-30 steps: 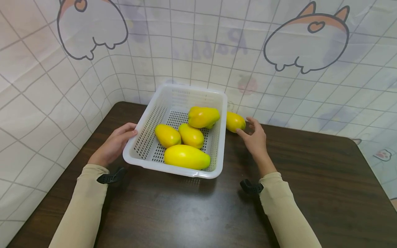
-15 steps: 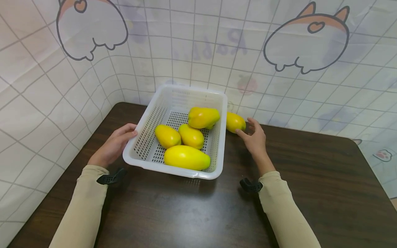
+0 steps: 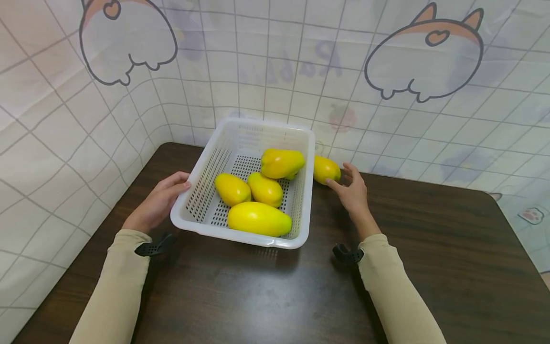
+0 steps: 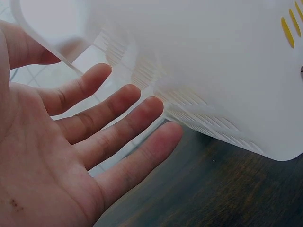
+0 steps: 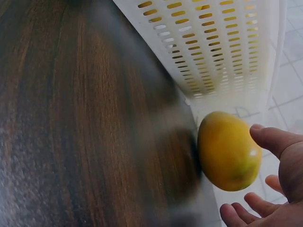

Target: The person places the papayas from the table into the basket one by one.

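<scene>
A white perforated plastic basket (image 3: 202, 231) holds several yellow papayas, the longest papaya (image 3: 258, 219) lying along its near side. My left hand (image 3: 160, 198) is at the basket's left side, thumb at the rim. In the left wrist view, its fingers (image 4: 132, 163) are straight and spread beside the outer wall. Right of the basket, by the wall sheet, an oval yellow fruit (image 3: 325, 170) lies on the table, partly hidden by the basket. My right hand (image 3: 354, 193) is around its right end with fingers spread, the thumb tip right at its skin in the right wrist view.
The dark wooden table (image 3: 438, 258) ends at a white grid-patterned sheet (image 3: 266, 62) with cartoon animals, hung behind it and along the left. Black straps are on both wrists, over beige sleeves (image 3: 388, 282).
</scene>
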Demonstrator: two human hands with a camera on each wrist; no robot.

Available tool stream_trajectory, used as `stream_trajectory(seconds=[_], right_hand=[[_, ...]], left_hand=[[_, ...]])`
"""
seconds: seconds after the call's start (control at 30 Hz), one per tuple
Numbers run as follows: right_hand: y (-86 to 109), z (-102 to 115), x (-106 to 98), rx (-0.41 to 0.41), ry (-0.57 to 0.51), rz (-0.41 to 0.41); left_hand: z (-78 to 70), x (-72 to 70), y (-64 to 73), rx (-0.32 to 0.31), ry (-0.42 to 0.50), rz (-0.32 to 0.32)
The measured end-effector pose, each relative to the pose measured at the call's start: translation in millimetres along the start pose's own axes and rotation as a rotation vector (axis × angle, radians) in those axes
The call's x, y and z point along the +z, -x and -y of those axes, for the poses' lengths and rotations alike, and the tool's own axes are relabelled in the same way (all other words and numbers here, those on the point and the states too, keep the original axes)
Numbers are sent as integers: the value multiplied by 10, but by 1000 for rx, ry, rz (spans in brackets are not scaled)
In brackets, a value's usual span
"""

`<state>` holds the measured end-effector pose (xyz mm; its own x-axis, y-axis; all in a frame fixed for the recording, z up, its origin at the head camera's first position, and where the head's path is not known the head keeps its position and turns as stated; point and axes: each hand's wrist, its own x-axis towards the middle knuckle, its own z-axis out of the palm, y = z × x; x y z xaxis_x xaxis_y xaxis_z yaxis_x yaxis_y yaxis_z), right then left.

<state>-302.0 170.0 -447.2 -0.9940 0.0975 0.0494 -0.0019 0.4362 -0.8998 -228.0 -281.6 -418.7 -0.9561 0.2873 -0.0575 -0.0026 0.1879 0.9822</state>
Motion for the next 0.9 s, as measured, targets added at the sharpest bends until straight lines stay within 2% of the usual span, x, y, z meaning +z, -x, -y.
stream_trajectory(seconds=[0.33, 0.9], right_hand=[[-61, -23, 66, 16, 10, 21], [-118, -1, 199, 29, 45, -2]], left_hand=[[21, -15, -7, 7, 3, 3], [10, -10, 3, -5, 13, 2]])
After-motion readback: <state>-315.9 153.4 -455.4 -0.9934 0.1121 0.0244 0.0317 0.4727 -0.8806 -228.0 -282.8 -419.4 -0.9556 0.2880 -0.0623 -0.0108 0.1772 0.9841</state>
